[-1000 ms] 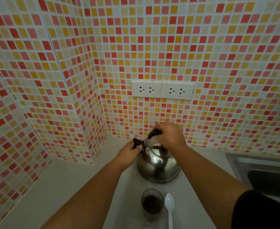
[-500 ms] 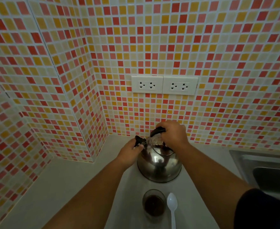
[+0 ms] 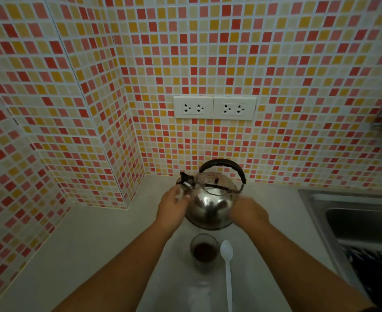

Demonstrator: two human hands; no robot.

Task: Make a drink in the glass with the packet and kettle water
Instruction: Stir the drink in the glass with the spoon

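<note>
A shiny steel kettle (image 3: 210, 206) with a black arched handle and a black spout cap stands on the white counter near the wall. My left hand (image 3: 172, 206) is beside its left flank, fingers spread just under the spout, holding nothing. My right hand (image 3: 248, 212) is blurred, low at the kettle's right side, off the handle. In front of the kettle stands a small glass (image 3: 204, 251) with dark brown liquid or powder at the bottom. A white plastic spoon (image 3: 227, 264) lies right of the glass. I see no packet.
A steel sink (image 3: 352, 212) sits at the right with dark patterned cloth at its near edge. Two white double sockets (image 3: 214, 107) are on the tiled wall above the kettle. A tiled corner column juts out at the left. White counter (image 3: 91, 244) spreads left.
My right hand has let go of the kettle handle and dropped to the kettle's right side. My left hand has come off the spout cap and opened.
</note>
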